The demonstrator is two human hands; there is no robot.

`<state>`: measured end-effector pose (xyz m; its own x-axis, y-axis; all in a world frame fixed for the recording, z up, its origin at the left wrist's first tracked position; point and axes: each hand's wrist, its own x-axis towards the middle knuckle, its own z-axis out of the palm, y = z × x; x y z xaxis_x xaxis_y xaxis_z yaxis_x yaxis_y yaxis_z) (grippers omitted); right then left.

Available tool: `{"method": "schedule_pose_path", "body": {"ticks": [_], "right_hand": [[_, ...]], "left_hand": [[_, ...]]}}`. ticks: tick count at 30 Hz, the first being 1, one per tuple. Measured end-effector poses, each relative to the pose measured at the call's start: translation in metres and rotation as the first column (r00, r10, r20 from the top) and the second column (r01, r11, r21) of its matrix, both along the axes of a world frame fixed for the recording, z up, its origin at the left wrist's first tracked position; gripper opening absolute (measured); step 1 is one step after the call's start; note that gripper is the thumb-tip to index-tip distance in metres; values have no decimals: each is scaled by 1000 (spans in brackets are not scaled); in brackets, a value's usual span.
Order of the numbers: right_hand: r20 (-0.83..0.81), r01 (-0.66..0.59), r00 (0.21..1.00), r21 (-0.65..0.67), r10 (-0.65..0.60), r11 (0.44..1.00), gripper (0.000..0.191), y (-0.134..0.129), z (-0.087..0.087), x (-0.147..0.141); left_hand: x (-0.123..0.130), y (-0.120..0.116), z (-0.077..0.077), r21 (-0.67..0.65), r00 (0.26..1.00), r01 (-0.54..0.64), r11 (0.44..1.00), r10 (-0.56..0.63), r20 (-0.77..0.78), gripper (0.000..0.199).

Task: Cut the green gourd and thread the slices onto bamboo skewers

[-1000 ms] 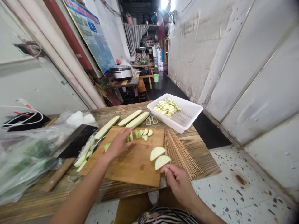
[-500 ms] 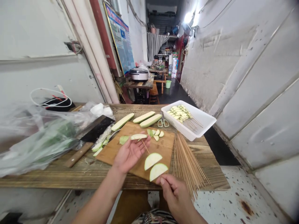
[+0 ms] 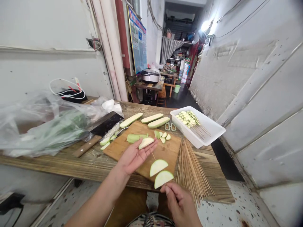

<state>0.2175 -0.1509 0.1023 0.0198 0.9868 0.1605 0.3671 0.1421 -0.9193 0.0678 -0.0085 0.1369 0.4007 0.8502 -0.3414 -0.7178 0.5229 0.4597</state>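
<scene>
Above the near part of the board [image 3: 169, 151]: one skewer [image 3: 152, 152], two pale half-round slices threaded on it, near slice [image 3: 163, 179] and far slice [image 3: 158, 167], cut faces up, close together. Right hand [image 3: 181, 198]: thumb and forefinger pinch the skewer's near end, just beside the near slice; other fingers curled in. Left hand [image 3: 134, 157]: palm up over the board, third slice [image 3: 145, 142] held on the thumb side, remaining fingers extended, nearly straight, slightly apart. Skewer's far end reaches that slice; can't tell if it has gone in.

On the board: cut stack [image 3: 137, 137] behind the left hand, small pieces [image 3: 163, 137] to the right of it. Three long halves [image 3: 152, 118] behind the board, two close together, one further left. Scissors [image 3: 170, 126] between those and the white tray [image 3: 210, 126]. Loaded skewers [image 3: 188, 119] piled in the tray, bare sticks toward near right.

Stick bundle [image 3: 190, 170] fanned along the board's right edge, near the right hand, some ends past the table [image 3: 216, 176] edge. Left of board: scraps [image 3: 105, 143], cleaver [image 3: 107, 123], handle toward near side, clear bag [image 3: 59, 126] with greens. Background: cooker [image 3: 150, 76], person [image 3: 168, 65], green bucket [image 3: 177, 88].
</scene>
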Motion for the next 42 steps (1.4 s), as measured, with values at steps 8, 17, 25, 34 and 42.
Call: {"method": "schedule_pose_path", "body": {"ticks": [8,17,25,34,42], "right_hand": [[2,22,1000,-27,-22,999,31,-1,1,-1],[-1,19,1000,-38,-19,999,30,0,1,1],[2,26,1000,-31,-26,999,31,2,2,2],[15,19,1000,-9,-19,1000,32,1,7,3],[-3,34,999,1,-34,999,35,1,7,1]], "left_hand": [[1,-1,5,8,999,-2,1000,3,-51,34],[5,-3,7,23,998,-11,1000,13,-64,32],[7,-2,8,44,994,-14,999,19,-106,30],[7,-1,11,50,994,-14,999,19,-104,29],[7,-4,12,97,991,4,995,9,-136,25]]}}
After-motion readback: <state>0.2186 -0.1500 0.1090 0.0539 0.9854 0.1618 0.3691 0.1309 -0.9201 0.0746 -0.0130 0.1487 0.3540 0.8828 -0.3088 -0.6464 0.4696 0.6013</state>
